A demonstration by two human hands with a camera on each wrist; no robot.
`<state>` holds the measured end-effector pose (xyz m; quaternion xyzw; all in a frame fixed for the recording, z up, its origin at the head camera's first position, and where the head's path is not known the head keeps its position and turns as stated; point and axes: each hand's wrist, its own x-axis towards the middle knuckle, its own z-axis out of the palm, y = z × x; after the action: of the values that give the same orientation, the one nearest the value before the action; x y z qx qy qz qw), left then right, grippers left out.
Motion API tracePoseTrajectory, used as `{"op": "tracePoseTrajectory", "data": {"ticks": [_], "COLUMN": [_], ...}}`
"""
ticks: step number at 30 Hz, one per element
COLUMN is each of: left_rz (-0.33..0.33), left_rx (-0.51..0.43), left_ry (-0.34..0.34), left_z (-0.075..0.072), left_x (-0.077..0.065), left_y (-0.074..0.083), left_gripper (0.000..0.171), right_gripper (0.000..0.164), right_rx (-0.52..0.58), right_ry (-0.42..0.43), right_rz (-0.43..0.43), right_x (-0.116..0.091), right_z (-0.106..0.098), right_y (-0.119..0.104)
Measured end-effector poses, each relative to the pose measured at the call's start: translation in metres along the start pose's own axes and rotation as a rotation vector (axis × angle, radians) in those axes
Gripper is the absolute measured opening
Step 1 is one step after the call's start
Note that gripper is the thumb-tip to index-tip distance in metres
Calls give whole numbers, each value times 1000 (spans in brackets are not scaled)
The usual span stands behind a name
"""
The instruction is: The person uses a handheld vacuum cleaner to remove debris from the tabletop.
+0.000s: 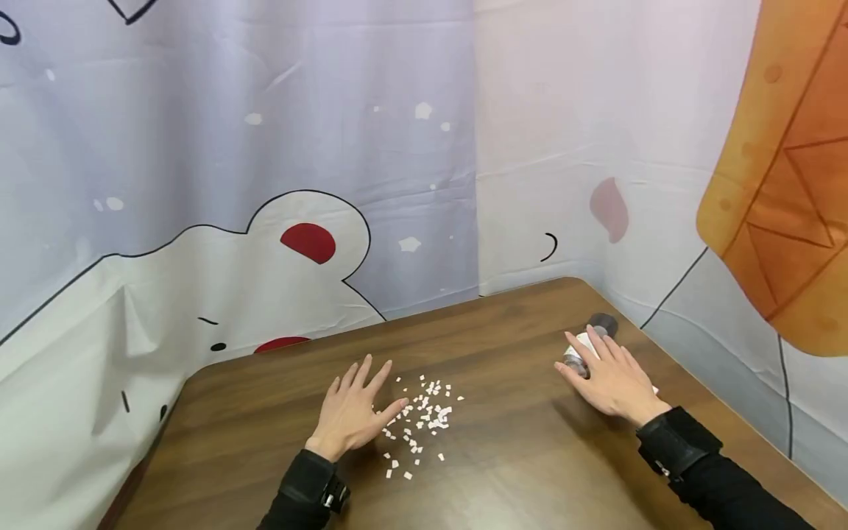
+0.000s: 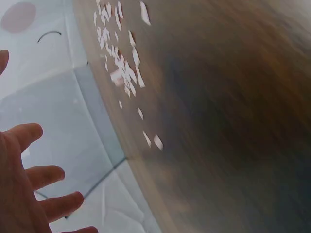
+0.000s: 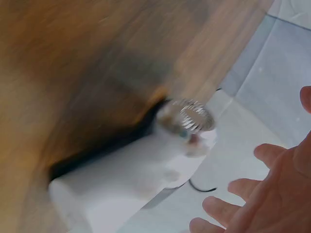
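Observation:
Small white paper scraps [image 1: 430, 416] lie scattered on the brown table, also visible as white bits [image 2: 124, 73] in the left wrist view. Just left of them is my left hand [image 1: 351, 412], palm down with fingers spread, its thumb overlapping the pile's edge in the head view. My right hand [image 1: 616, 379] is over a white cylindrical object with a dark round end [image 1: 604, 322], fingers extended and not curled round it. The right wrist view shows its white body [image 3: 121, 179] lying on its side, with a ridged round end [image 3: 189, 116]; it is blurred there.
The wooden table [image 1: 503, 346] has rounded back corners. A printed cloth curtain [image 1: 397, 147] hangs behind it and along its sides, close to the edges. Bare tabletop lies between the two hands, right of the scraps.

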<state>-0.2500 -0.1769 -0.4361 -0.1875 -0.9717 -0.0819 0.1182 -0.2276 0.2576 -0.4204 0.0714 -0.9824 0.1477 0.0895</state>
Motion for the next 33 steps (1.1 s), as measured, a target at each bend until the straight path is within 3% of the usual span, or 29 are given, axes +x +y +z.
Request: {"op": "tracePoseTrajectory", "data": {"ticks": [8,33], "left_rz": [72,73], "left_rx": [-14,-19], "left_ry": [-11,2], "left_z": [5,1], "left_x": [17,4], "left_y": [20,25], "left_gripper": [78,78], "right_gripper": [79,92], "right_rx": [3,36], "right_ry": [-17,-81], "right_rz": [93,115], "right_x": [-15,-3], "right_z": [-6,16], "right_y": [19,23]}}
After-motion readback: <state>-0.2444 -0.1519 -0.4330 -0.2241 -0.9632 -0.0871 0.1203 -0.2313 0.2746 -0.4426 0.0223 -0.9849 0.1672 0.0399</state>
